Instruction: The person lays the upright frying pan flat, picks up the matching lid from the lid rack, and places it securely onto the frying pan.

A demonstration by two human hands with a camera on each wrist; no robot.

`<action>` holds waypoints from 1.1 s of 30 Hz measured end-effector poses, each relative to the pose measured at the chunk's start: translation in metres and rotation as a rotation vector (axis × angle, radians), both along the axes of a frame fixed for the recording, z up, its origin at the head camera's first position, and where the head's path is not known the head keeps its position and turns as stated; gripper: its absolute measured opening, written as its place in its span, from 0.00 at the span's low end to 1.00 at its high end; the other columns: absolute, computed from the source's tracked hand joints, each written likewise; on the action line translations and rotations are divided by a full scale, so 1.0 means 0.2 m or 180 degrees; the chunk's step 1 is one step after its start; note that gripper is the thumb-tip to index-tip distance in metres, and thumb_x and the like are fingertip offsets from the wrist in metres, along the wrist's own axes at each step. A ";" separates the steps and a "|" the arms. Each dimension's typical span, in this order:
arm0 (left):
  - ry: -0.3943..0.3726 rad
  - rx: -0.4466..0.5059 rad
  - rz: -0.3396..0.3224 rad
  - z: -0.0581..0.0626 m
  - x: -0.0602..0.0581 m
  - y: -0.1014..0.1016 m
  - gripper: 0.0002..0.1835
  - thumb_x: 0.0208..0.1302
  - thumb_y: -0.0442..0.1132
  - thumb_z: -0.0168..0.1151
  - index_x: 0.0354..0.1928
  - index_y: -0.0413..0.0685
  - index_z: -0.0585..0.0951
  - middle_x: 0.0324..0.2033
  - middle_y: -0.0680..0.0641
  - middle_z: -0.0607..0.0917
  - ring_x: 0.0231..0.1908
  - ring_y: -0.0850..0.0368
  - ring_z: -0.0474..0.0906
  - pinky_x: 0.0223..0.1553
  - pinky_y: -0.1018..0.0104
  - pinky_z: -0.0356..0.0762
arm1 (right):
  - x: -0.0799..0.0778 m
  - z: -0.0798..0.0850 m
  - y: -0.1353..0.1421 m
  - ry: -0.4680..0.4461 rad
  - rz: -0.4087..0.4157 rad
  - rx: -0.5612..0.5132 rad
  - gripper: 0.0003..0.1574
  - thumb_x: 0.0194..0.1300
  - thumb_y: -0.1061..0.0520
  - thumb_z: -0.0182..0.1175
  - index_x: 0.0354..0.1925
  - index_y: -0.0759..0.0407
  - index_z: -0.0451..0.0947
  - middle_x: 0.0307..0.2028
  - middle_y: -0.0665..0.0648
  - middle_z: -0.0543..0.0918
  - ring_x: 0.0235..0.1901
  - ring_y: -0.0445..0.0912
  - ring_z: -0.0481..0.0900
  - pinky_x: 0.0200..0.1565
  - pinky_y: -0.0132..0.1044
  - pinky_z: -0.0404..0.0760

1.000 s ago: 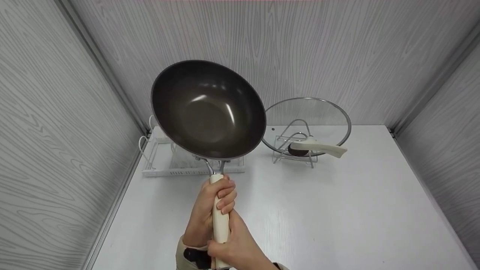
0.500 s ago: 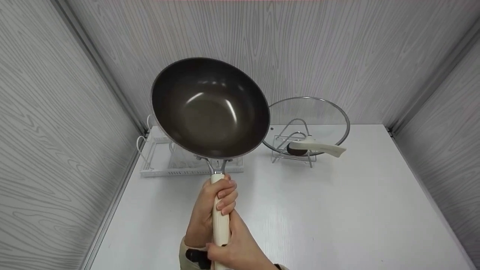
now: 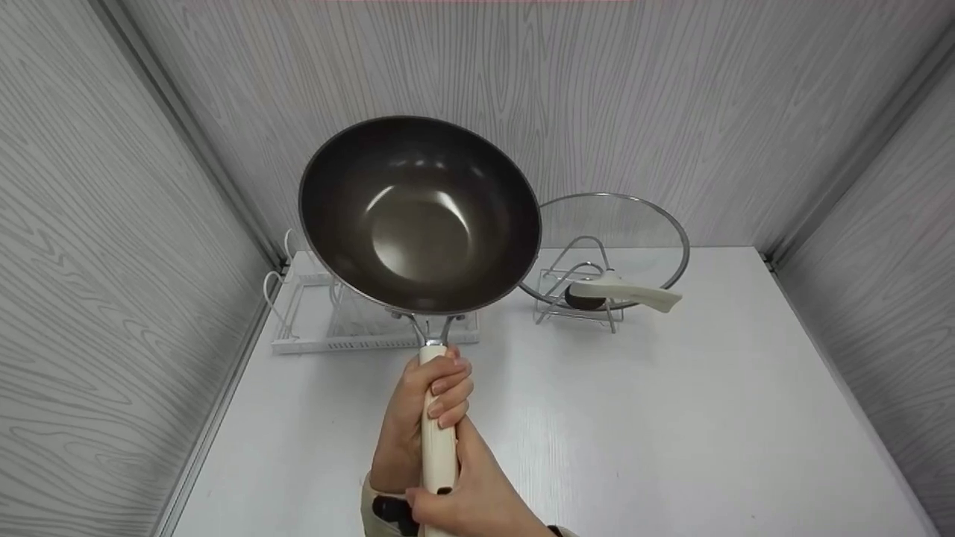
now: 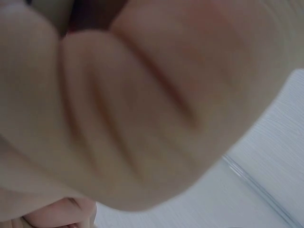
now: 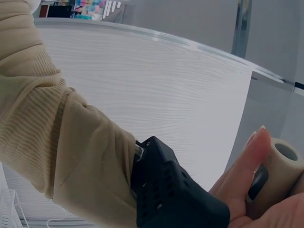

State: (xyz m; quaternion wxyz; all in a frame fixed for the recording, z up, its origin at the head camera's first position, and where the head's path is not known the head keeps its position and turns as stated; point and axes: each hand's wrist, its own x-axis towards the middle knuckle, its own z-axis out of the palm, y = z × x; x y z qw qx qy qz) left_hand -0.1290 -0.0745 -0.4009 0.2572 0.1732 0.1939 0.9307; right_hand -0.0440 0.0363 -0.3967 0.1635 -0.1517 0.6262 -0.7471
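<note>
With your left hand (image 3: 419, 418) and right hand (image 3: 477, 498) both clenched on the wok (image 3: 419, 215) handle, a swing right could topple the glass lid (image 3: 619, 242) from its wire rack (image 3: 578, 298).

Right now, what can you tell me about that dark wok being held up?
The wok is round and deep, with a dark glossy inside that looks non-stick, a thin metal rim and nothing in it. A forked metal bracket joins the bowl to a long cream handle. It is held above the white table, tilted so the inside faces the camera. The left hand grips the handle near the bracket; the right hand grips its lower end.
</note>
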 end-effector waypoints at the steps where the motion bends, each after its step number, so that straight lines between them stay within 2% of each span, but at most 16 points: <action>1: 0.0016 0.0000 -0.0008 0.00 0.00 0.00 0.15 0.69 0.23 0.30 0.33 0.44 0.67 0.16 0.55 0.60 0.11 0.67 0.63 0.12 0.78 0.69 | 0.00 0.00 0.00 -0.0009 0.0017 -0.0018 0.59 0.51 0.63 0.64 0.73 0.69 0.43 0.59 0.62 0.68 0.50 0.48 0.75 0.52 0.34 0.77; 6: 0.0048 0.0062 -0.0068 -0.01 0.00 0.00 0.15 0.69 0.23 0.29 0.33 0.44 0.66 0.16 0.55 0.56 0.11 0.67 0.60 0.12 0.79 0.69 | 0.00 0.00 0.00 -0.0025 0.0044 -0.0050 0.63 0.51 0.62 0.65 0.75 0.68 0.38 0.64 0.63 0.64 0.52 0.49 0.74 0.55 0.34 0.76; 14: 0.0062 0.0407 -0.0227 -0.03 0.00 -0.01 0.13 0.69 0.23 0.32 0.35 0.43 0.67 0.17 0.53 0.50 0.12 0.65 0.52 0.13 0.78 0.70 | 0.00 0.00 0.00 -0.0132 0.0139 -0.0126 0.62 0.53 0.60 0.65 0.74 0.69 0.38 0.63 0.63 0.66 0.52 0.49 0.75 0.54 0.35 0.77; 18: 0.0105 0.0544 -0.0324 -0.03 -0.01 -0.01 0.10 0.70 0.24 0.35 0.36 0.42 0.66 0.17 0.53 0.50 0.12 0.65 0.51 0.14 0.78 0.72 | 0.00 0.00 0.00 -0.0124 0.0230 -0.0223 0.63 0.55 0.61 0.65 0.75 0.70 0.35 0.58 0.64 0.71 0.49 0.50 0.79 0.49 0.36 0.81; 22: 0.0073 0.0687 -0.0511 -0.03 -0.01 -0.02 0.07 0.70 0.24 0.39 0.37 0.41 0.65 0.17 0.53 0.50 0.13 0.64 0.50 0.15 0.77 0.73 | 0.00 0.00 0.01 -0.0236 0.0370 -0.0399 0.61 0.59 0.61 0.65 0.75 0.69 0.35 0.47 0.65 0.81 0.43 0.53 0.84 0.44 0.39 0.85; 24: 0.0025 0.0712 -0.0544 -0.02 -0.01 -0.02 0.06 0.70 0.25 0.41 0.37 0.41 0.66 0.17 0.54 0.50 0.13 0.64 0.50 0.15 0.77 0.73 | -0.01 0.01 0.02 -0.0312 0.0432 -0.0417 0.58 0.61 0.60 0.65 0.75 0.68 0.38 0.42 0.63 0.83 0.41 0.52 0.86 0.42 0.39 0.85; 28: -0.0081 0.0746 -0.0536 0.00 0.00 -0.03 0.06 0.69 0.25 0.42 0.36 0.41 0.67 0.17 0.54 0.50 0.12 0.65 0.49 0.15 0.77 0.72 | -0.02 0.01 0.06 -0.0368 0.0558 -0.0243 0.48 0.64 0.56 0.65 0.72 0.66 0.50 0.33 0.56 0.85 0.27 0.43 0.84 0.26 0.31 0.83; 31: -0.0164 0.0792 -0.0525 0.01 0.01 -0.04 0.06 0.69 0.25 0.42 0.36 0.40 0.67 0.17 0.54 0.50 0.12 0.65 0.47 0.14 0.76 0.71 | -0.03 0.01 0.08 -0.0128 0.0634 -0.0023 0.35 0.66 0.54 0.64 0.65 0.64 0.62 0.27 0.51 0.82 0.17 0.38 0.76 0.17 0.26 0.75; 33: -0.0243 0.0809 -0.0514 0.02 0.02 -0.04 0.05 0.69 0.24 0.42 0.37 0.40 0.66 0.18 0.54 0.50 0.12 0.65 0.47 0.14 0.76 0.70 | -0.05 0.01 0.10 0.0106 0.0642 0.0092 0.25 0.68 0.54 0.63 0.58 0.64 0.69 0.25 0.49 0.80 0.14 0.36 0.72 0.15 0.26 0.71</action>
